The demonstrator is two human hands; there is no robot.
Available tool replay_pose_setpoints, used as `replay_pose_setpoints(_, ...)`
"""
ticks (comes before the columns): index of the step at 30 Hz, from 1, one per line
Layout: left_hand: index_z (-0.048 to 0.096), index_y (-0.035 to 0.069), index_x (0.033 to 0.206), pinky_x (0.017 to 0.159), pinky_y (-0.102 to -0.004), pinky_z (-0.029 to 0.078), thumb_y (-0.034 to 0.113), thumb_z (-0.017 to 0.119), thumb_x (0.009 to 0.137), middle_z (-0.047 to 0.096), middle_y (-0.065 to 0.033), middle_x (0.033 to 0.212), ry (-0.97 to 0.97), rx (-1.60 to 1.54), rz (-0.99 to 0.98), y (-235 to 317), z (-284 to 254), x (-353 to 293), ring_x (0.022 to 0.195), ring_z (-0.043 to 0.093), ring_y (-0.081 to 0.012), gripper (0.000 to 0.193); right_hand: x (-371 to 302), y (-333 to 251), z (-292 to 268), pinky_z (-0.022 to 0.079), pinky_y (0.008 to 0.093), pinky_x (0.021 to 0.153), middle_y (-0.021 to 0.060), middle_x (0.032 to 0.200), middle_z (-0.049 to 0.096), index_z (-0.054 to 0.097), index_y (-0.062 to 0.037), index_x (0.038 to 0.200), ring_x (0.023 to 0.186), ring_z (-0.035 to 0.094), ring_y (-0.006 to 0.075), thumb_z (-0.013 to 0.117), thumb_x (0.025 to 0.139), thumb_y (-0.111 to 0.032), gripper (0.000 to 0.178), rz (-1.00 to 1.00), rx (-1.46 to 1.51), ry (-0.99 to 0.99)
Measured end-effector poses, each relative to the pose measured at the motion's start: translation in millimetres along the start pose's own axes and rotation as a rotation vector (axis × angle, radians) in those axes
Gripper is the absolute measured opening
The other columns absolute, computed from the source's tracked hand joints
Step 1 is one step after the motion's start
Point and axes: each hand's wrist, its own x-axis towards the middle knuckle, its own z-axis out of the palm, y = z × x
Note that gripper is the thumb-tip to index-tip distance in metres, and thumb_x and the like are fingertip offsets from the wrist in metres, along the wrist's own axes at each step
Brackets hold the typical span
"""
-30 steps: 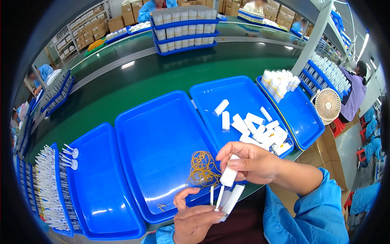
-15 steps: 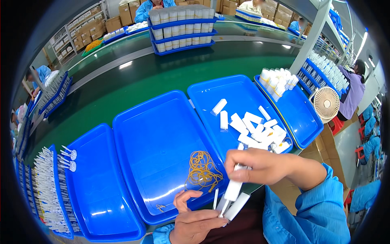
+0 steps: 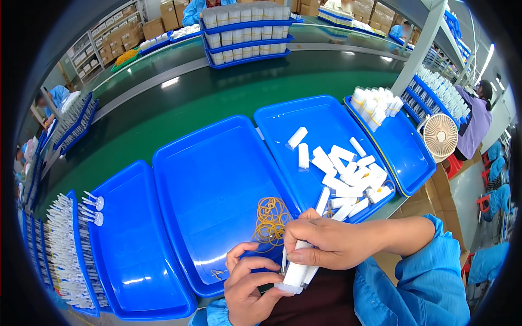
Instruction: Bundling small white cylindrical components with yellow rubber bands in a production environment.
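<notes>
My right hand (image 3: 333, 239) is closed on a white rectangular packet (image 3: 296, 273) with a clear filmy end, held low in front of my body. At the lower end of this packet, the bent fingers of my left hand (image 3: 251, 290) grip it from the side. Other white packets stand pressed behind it, partly covered by my fingers, and a thin white stick shows beside them. Just beyond my right hand, a loose pile of white packets (image 3: 350, 190) lies in a blue tray (image 3: 288, 114). A tangle of yellow-brown rubber bands (image 3: 270, 217) rests in the middle blue tray (image 3: 212, 201).
On the left, a blue tray (image 3: 130, 239) has two white stemmed pieces at its edge, beside racks of thin white sticks (image 3: 64, 255). Banded white bundles (image 3: 375, 103) stand in the right tray, near a fan (image 3: 439, 136). Stacked trays (image 3: 247, 38) sit across the green belt (image 3: 217, 92).
My right hand has come down and left with its packet, onto the packets at my left hand. My left fingers have closed in around the lower end.
</notes>
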Motion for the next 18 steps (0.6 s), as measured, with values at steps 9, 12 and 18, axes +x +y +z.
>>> replay_pose_setpoints(9, 0.050, 0.005, 0.093, 0.087, -0.0376, 0.044, 0.009, 0.061, 0.084, 0.058, -0.0107, 0.097, 0.202, -0.913, -0.366, -19, 11, -10, 0.098, 0.055, -0.0238, 0.015, -4, 1, -6, 0.046, 0.0299, 0.075, 0.0098, 0.092, 0.056, 0.040, -0.0069, 0.127, 0.084, 0.057, 0.0196, 0.062, 0.085, -0.018, 0.048, -0.051, 0.195, 0.128)
replay_pose_setpoints(12, 0.048, 0.005, 0.097, 0.088, -0.0386, 0.045, 0.010, 0.061, 0.084, 0.058, -0.0104, 0.100, 0.262, -1.115, -0.495, -11, 14, -11, 0.098, 0.056, -0.0221, 0.019, -5, 2, 1, 0.049, 0.0298, 0.065, 0.0115, 0.095, 0.061, 0.052, -0.0088, 0.117, 0.079, 0.062, 0.0219, 0.065, 0.083, -0.018, 0.038, -0.161, -0.103, 0.189)
replay_pose_setpoints(18, 0.044, 0.007, 0.102, 0.089, -0.0397, 0.044, 0.009, 0.067, 0.079, 0.056, -0.0093, 0.100, 0.300, -1.090, -0.385, -10, 22, -13, 0.101, 0.055, -0.0245, 0.032, -6, -3, 7, 0.048, 0.0263, 0.057, 0.0090, 0.086, 0.067, 0.067, -0.0099, 0.102, 0.065, 0.062, 0.0153, 0.067, 0.081, -0.017, 0.022, -0.024, 0.130, 0.250)
